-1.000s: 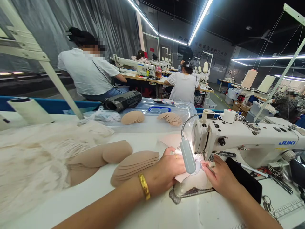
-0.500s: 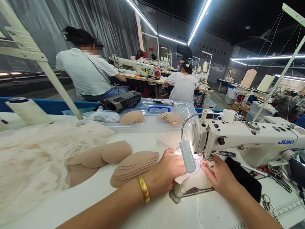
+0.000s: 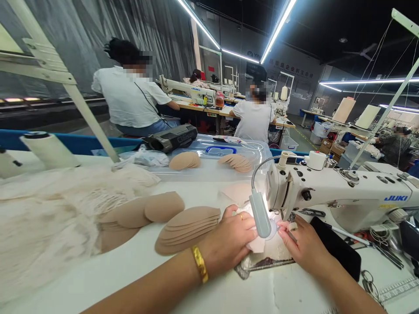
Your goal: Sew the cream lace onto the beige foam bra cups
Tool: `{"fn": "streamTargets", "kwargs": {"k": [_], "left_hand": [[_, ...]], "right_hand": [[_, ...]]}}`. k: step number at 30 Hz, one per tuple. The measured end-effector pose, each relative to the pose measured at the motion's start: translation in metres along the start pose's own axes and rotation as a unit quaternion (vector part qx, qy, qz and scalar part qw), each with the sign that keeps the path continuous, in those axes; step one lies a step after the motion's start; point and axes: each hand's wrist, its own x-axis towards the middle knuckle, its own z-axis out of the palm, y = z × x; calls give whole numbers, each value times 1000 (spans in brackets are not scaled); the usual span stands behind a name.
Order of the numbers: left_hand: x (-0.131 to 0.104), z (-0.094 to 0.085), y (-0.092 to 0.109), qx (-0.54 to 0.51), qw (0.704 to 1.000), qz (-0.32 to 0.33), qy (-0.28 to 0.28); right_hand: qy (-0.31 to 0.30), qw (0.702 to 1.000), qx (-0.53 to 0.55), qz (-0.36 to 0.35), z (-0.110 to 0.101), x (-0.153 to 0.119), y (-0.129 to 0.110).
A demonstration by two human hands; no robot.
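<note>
Under the head of a white sewing machine (image 3: 347, 185) lies a pale pink fabric piece (image 3: 257, 246), brightly lit by a grey gooseneck lamp (image 3: 259, 217). My left hand (image 3: 233, 235) is closed on the left side of this fabric, its fingertips partly behind the lamp. At the right of the needle area, my right hand (image 3: 305, 240) pinches the fabric's edge between thumb and fingers. The needle itself is hidden. Left of my left hand is a fanned stack of beige pads (image 3: 188, 229). More beige pads (image 3: 163, 207) rest beside loose cream lace fabric (image 3: 46, 222).
A clear plastic box (image 3: 209, 172) behind the machine carries two small stacks of beige ovals. To the right are a black phone-like slab (image 3: 340, 248), scissors (image 3: 369, 282) and a ruler (image 3: 399, 285). A thread cone (image 3: 49, 150) stands at left. Co-workers sit at machines beyond.
The fabric under the machine has shifted slightly, with less of it showing at my left hand's fingertips. Both hands keep nearly the same places. The whole view has moved a little.
</note>
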Motion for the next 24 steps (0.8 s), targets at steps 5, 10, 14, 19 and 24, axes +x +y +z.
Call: {"fn": "streamTargets", "kwargs": {"k": [5,10,14,19,24], "left_hand": [[-5,5,7,4,999,26,27],[-12,9,21,2,998,56,38],[-9,4,27,6,998,51,32],[-2,-11,28,21,999,31,36],[5,-12,22,19,999,15,28]], "right_hand": [[-27,999,12,-22,-3,-1,-3],[-104,992,39,-63,-5,-3,-11],[-118,990,20,-70,-4,-3,-17],[-98,993,11,-58,0,-1,-18],[-82,995,15,-55,5,0,-14]]}}
